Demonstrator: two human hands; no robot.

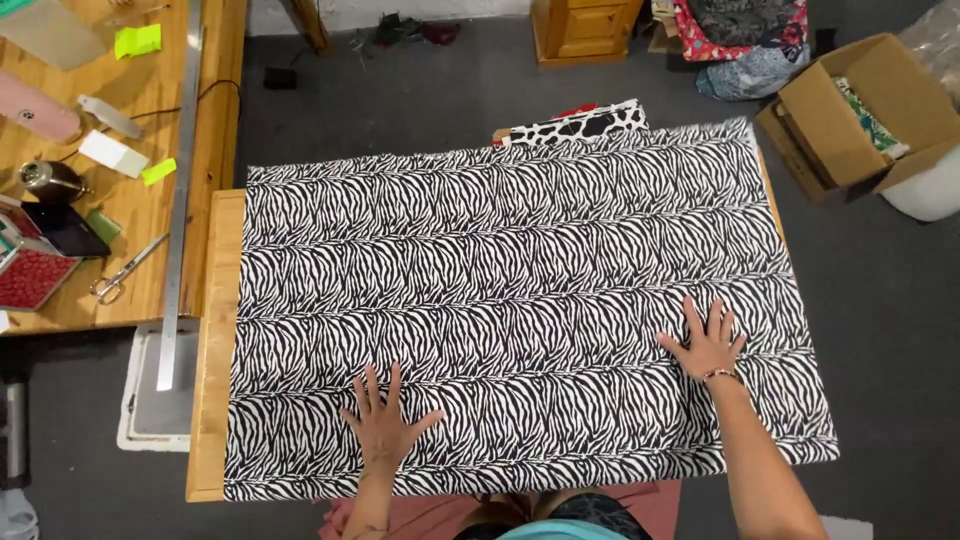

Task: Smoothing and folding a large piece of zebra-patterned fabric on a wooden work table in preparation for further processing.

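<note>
- Zebra-print fabric (520, 300) lies spread flat over a wooden table (215, 350), covering nearly all of it.
- Cardboard box (860, 110) sits open on the floor, well beyond the far right corner.
- Left hand (385, 425) presses flat on the near edge, fingers spread.
- Right hand (708, 345) lies flat further right, fingers apart.
- Scissors (122, 272) rest on the side bench.

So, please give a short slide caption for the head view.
Both hands, left hand and right hand, pressed flat on zebra-print fabric covering a wooden table.

Grey floor (880, 300), wooden tables (215, 300)
</note>
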